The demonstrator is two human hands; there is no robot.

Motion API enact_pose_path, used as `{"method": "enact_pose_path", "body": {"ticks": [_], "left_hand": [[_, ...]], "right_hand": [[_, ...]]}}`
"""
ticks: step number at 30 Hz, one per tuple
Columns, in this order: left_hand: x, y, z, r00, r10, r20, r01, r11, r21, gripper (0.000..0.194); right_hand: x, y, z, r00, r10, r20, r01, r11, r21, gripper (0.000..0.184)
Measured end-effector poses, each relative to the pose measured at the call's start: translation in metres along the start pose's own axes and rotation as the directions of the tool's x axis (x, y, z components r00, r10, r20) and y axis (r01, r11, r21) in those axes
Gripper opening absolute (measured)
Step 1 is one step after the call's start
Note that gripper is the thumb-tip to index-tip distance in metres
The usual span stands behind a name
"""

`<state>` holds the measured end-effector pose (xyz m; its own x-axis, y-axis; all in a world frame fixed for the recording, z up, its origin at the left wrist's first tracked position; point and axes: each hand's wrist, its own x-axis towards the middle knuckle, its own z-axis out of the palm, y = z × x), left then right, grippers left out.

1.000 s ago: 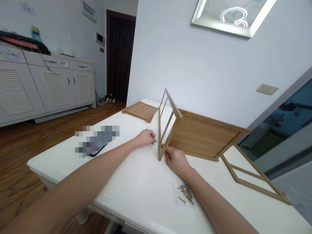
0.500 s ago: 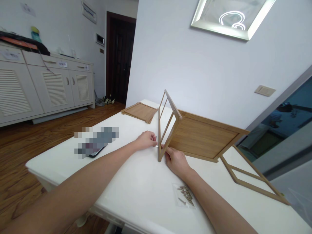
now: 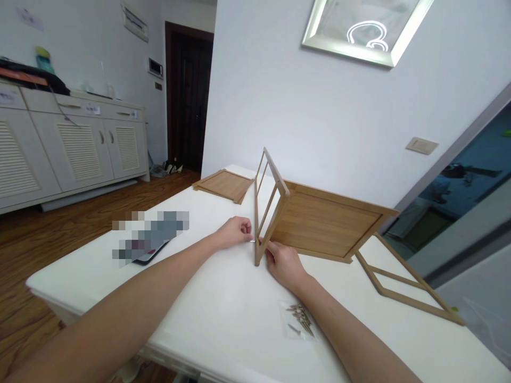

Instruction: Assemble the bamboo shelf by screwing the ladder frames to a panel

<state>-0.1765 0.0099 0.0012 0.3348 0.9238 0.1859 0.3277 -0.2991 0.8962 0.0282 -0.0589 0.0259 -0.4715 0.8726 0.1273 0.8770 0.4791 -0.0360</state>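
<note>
My left hand [image 3: 235, 233] is closed in a pinch on a thin silver metal rod [image 3: 253, 241], whose tip meets the lower edge of an upright wooden frame [image 3: 271, 226]. Most of the rod is hidden by my fingers. On the other side of that frame, my right hand [image 3: 285, 264] grips its lower part near the front corner, thumb and fingers closed. A solid wooden panel [image 3: 327, 221] stands on edge behind my right hand and meets the frame at an angle. Beside my right forearm lies a clear plastic bag [image 3: 293, 330] with several brass-coloured screws [image 3: 301, 316].
A second wooden frame [image 3: 403, 306] lies flat at the right of the white table [image 3: 215, 324]. Another wooden panel [image 3: 225, 185] lies at the far left end. A blurred-out phone-like object [image 3: 154, 242] rests near the left edge. The wall [image 3: 319, 122] rises just behind the table.
The whole view has shifted slightly, so things sit a little further left. Both hands keep their places at the upright frame, and the rod still touches its lower edge.
</note>
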Motion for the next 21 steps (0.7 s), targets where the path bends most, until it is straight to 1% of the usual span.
{"method": "enact_pose_path", "body": {"ticks": [6,12,21], "left_hand": [[0.001,-0.0016,0.0006,1.0,-0.026,0.01,0.027,0.999,-0.036,0.015],[-0.001,-0.0014,-0.0002,0.999,-0.003,0.045,0.005,0.999,-0.05,0.012],[0.0014,-0.0062,0.0009,0.998,0.012,0.061,-0.009,0.999,-0.051,0.015]], "right_hand": [[-0.0002,-0.0005,-0.0001,1.0,0.002,-0.011,-0.002,1.0,0.01,0.048],[-0.0008,-0.0024,0.0002,1.0,0.015,-0.024,-0.015,1.0,0.008,0.045],[-0.0019,-0.0031,-0.0015,1.0,0.01,-0.012,-0.01,1.0,-0.018,0.052]]}}
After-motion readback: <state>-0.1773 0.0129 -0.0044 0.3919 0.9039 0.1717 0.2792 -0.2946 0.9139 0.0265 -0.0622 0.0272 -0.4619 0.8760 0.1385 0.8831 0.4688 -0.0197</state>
